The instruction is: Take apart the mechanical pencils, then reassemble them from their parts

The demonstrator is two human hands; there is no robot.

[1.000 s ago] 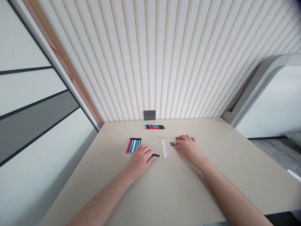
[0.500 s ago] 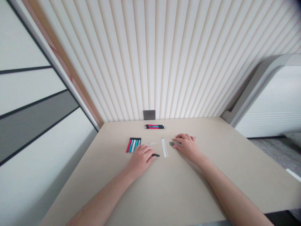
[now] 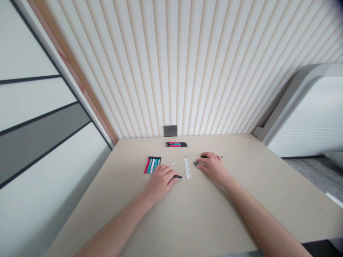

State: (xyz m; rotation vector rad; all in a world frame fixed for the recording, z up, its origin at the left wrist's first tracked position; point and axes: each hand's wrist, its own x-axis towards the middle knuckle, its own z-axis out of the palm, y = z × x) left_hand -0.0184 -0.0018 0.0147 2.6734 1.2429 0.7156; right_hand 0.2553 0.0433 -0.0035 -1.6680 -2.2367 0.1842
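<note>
Left hand [image 3: 160,182] is resting on the beige tabletop [image 3: 128,217], fingers together, just beside a black pen part [image 3: 177,176]. Right hand [image 3: 211,166] is curving, fingers together, at small dark grey pieces [image 3: 197,163], right of white strips [image 3: 187,168]; any grip cannot be discerned.

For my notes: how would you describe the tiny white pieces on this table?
On the beige table, below the wall socket, lies a group of coloured pens. Between them and the long white strips sit the tiny white pieces: a short row, far smaller than their neighbours.
</note>
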